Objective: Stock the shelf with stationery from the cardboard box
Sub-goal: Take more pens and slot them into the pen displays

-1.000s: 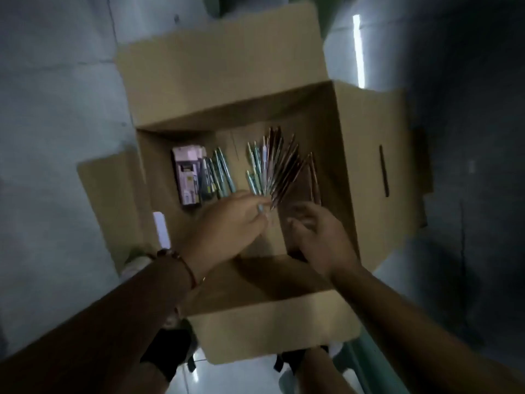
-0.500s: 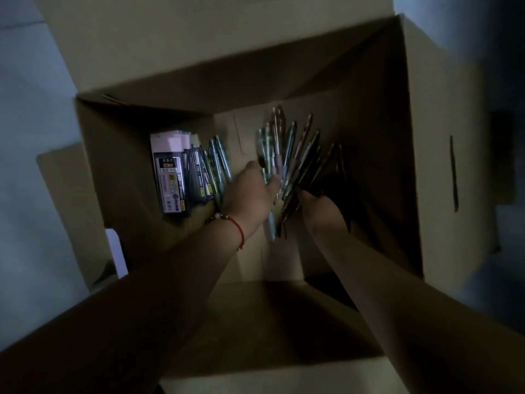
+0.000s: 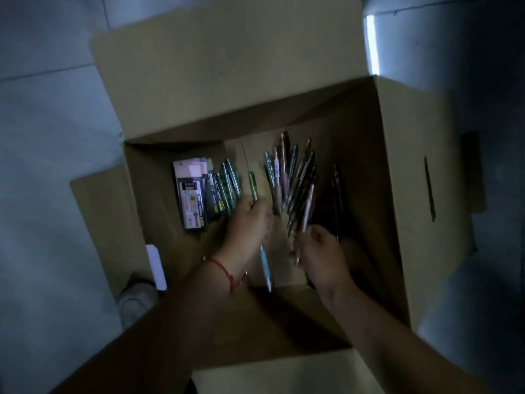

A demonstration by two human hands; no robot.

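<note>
Two hands reach down into the open cardboard box (image 3: 403,172), whose four flaps are folded outward over a pale tiled floor (image 3: 51,137). The left hand (image 3: 248,223) sits near the middle of the box bottom, its fingers curled round a green pen (image 3: 252,186) that sticks up past the knuckles; a second, paler pen (image 3: 265,267) hangs below the same hand, and blur hides whether the fingers hold that one too. A red string bracelet (image 3: 224,273) circles the left wrist. The right hand (image 3: 321,251) is just beside it, to the right, with fingers closed on the lower ends of a fanned bunch of pens (image 3: 298,183), which spreads upward toward the far wall.

Left of the left hand, a stack of flat packets (image 3: 191,199) lies on the box bottom, with several loose green pens (image 3: 230,180) just beside it on the right. Bare cardboard shows between the packets and the left wall, and along the far wall above them. The right wall rises steeply close to the right hand, and the strip of bottom beneath it lies in deep shadow, with a few dark pens (image 3: 336,189) barely visible there. A handle slot (image 3: 429,189) cuts the outer right side. Outside the left flap, a light shoe (image 3: 136,301) stands on the floor.
</note>
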